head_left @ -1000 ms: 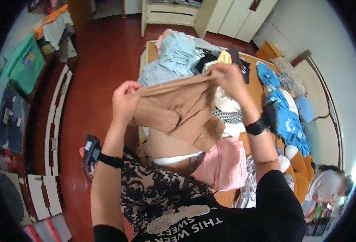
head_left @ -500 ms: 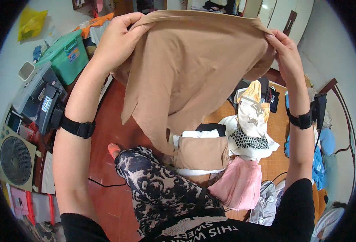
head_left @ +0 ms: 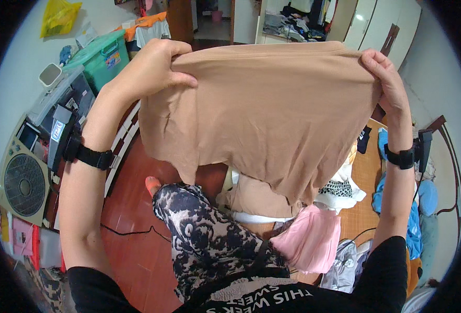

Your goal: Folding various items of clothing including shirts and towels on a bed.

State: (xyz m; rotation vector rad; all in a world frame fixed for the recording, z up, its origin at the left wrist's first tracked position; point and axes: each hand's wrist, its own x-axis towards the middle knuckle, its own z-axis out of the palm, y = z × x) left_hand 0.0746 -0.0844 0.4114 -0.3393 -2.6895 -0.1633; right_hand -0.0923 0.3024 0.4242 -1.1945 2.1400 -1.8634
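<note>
A tan piece of clothing [head_left: 272, 109] hangs stretched out in front of me; its exact kind is not plain. My left hand [head_left: 157, 68] pinches its upper left corner, thumb in front. At the upper right corner, my right hand [head_left: 387, 78] grips the cloth between thumb and fingers. The loose lower edge droops unevenly over a folded tan garment [head_left: 256, 198], which lies on white cloth. Beside that pile sits a folded pink garment [head_left: 311, 240]. Behind the hanging cloth, a white garment with a black pattern [head_left: 343, 194] is partly hidden.
To the left stand a green lidded bin [head_left: 102, 60] and a box fan [head_left: 26, 182]. A black cable [head_left: 131, 232] crosses the red floor. Grey clothes [head_left: 340, 266] and blue cloth [head_left: 413, 224] lie at the right. An open wardrobe [head_left: 298, 23] holds clothes at the back.
The tan cloth has lowered and spread wider, its hanging folds flatter than before. Both hands are lower in view, the right one farther right. More of the room's back shows.
</note>
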